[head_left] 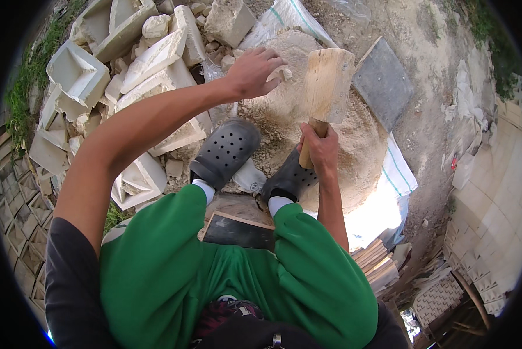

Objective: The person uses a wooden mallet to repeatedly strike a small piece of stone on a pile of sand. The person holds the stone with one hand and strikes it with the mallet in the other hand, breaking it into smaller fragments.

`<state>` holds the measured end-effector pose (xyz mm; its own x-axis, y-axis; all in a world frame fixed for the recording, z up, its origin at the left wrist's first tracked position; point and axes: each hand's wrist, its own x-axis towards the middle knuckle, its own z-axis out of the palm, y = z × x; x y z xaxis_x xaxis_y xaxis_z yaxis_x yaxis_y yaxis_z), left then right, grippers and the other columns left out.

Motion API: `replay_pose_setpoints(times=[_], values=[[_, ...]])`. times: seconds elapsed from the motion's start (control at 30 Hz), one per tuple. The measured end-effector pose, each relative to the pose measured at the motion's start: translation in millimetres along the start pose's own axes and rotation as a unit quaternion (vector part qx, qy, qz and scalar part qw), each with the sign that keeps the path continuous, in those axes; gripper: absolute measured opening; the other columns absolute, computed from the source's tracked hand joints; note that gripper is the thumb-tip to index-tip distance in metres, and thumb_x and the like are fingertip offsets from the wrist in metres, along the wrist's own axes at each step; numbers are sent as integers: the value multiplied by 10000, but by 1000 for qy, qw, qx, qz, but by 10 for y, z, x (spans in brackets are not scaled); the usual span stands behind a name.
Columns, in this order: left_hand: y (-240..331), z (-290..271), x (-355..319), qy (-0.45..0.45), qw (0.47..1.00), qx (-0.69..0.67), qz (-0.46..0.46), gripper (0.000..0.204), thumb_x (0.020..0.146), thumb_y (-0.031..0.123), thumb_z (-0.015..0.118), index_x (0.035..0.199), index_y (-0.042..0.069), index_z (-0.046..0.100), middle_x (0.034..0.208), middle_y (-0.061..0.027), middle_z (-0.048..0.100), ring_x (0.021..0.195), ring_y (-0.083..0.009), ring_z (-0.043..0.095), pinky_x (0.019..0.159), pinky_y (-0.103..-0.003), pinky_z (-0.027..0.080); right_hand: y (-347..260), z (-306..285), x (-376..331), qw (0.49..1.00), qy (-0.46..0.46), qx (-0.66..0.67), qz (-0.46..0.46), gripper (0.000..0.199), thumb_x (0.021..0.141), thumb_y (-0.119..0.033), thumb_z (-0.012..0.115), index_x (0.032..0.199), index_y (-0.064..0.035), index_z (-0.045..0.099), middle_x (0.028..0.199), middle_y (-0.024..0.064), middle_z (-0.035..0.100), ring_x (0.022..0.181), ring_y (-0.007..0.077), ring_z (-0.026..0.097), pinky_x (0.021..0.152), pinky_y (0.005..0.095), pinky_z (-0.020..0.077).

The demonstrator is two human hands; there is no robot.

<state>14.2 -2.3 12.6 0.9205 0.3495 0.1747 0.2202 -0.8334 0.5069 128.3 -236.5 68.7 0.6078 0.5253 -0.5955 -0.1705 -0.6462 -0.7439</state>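
My right hand [320, 148] is closed round the short handle of a wooden mallet [331, 81], whose broad pale block head points away from me. The mallet is above a heap of crushed, sandy plaster [354, 168] in front of my feet. My left hand [255, 72] is stretched over the far left part of the heap, fingers apart and slightly bent, with nothing visible in it. Close to its fingertips lies a small pale chunk [286, 74]. Beneath the heap, parts of a white woven sack [398, 166] with green stripes show.
Broken white plaster moulds [156, 64] are piled at the left. A grey square slab [383, 83] lies right of the heap. My dark clogs [229, 148] rest at its near edge. Stacked wooden strips [376, 262] are at lower right; pale patterned panels [488, 203] stand farther right.
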Motion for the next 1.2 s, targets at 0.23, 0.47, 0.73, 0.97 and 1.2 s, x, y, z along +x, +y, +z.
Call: replay_pose_setpoints(times=[0.23,0.47,0.73,0.97,1.2], values=[[24,1,59,-119,992,-1,-30,279,923,234,650,1190,156,660,1136,-84,636,1030,-297,629,881,-429,517,-63,214,30,994,26,-109,-13,321,810,-246,733,972,15,642,725,113,690,586,193,672,594,333,521],[77,4,-2,-90,994,9,-55,219,907,262,668,1057,108,626,1027,-92,645,997,-303,644,801,-434,520,-21,262,149,999,11,-30,21,304,816,-214,705,984,33,645,742,106,692,572,175,656,571,330,512],[158,88,43,-49,991,-34,-118,232,901,271,680,1053,105,625,993,-90,655,926,-315,662,760,-441,522,-250,117,117,1000,-2,-6,-16,356,843,-277,773,953,48,677,720,89,688,536,162,648,511,311,498],[130,124,17,-28,991,-53,-122,246,900,295,702,1072,124,665,1002,-71,668,913,-310,666,766,-428,529,-54,214,173,996,-9,2,-91,288,865,-223,771,896,39,656,674,56,636,517,135,601,502,303,478],[103,115,4,-24,993,-47,-110,249,910,303,702,1077,119,688,993,-69,671,873,-308,674,750,-413,543,-219,66,183,999,17,-28,-23,299,845,-243,763,906,38,681,689,80,675,537,161,648,520,327,510]])
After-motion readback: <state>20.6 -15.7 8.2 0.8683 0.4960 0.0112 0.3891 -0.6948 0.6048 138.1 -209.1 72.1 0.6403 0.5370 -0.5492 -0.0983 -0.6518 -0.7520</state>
